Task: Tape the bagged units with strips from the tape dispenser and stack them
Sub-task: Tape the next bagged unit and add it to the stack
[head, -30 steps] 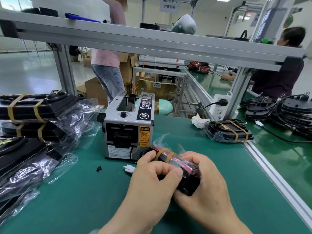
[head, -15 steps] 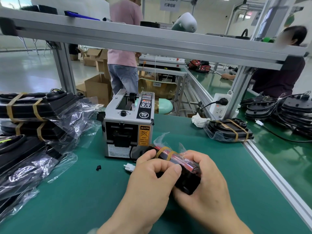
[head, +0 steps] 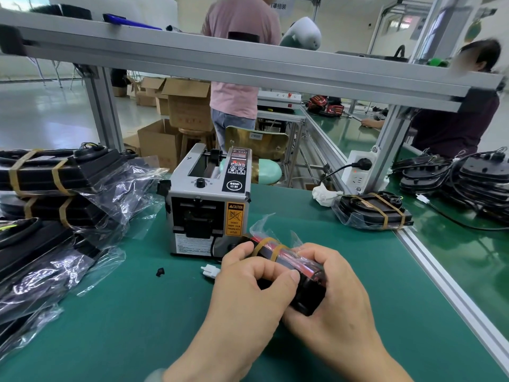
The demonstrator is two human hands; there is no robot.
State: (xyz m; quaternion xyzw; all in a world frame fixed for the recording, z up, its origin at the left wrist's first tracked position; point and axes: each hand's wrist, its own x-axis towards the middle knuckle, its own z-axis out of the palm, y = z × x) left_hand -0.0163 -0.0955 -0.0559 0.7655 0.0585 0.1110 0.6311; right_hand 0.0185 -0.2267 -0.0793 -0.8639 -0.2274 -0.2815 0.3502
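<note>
Both grips hold one black, clear-bagged unit [head: 289,257] bearing two tan tape bands [head: 265,244].
We note left hand [head: 248,293] and right hand [head: 338,299] curled round it at the green desk [head: 137,326], just before the grey box-shaped tape dispenser [head: 209,205]; taped stack [head: 55,177] far left.

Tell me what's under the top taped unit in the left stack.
A second bagged unit with two tan tape bands lies directly under the top taped unit. Whatever lies below that is covered by untaped bagged units in front.

Green bench [head: 115,326]: tape dispenser [head: 208,205], taped bagged units [head: 55,194], white connector [head: 210,271]
</note>
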